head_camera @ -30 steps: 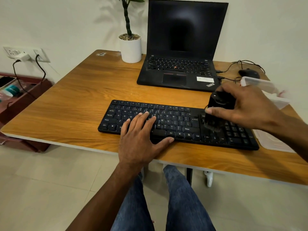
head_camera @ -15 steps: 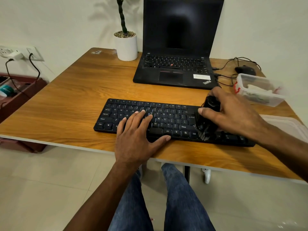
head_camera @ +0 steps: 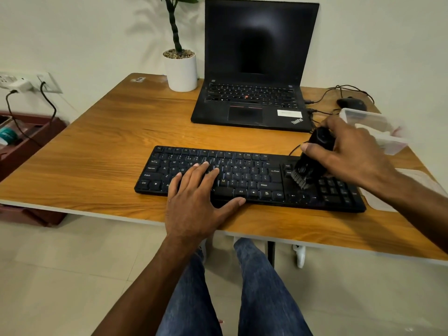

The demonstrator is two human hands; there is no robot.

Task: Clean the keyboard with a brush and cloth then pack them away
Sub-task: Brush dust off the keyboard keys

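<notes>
Head camera shows my right hand [head_camera: 349,156] with its grip closed around the small black cleaning brush [head_camera: 309,163], thumb along the front side. Its dark bristles point down and touch the flat black keyboard [head_camera: 254,178] between the letter keys and the number pad. My left hand [head_camera: 194,200] lies flat with straight fingers on the left half of the keys, holding nothing. The keyboard rests on the wooden tabletop [head_camera: 97,154], near the front edge. Behind it stands an open black laptop [head_camera: 254,69], and to the right a clear plastic box [head_camera: 373,129], partly blurred.
</notes>
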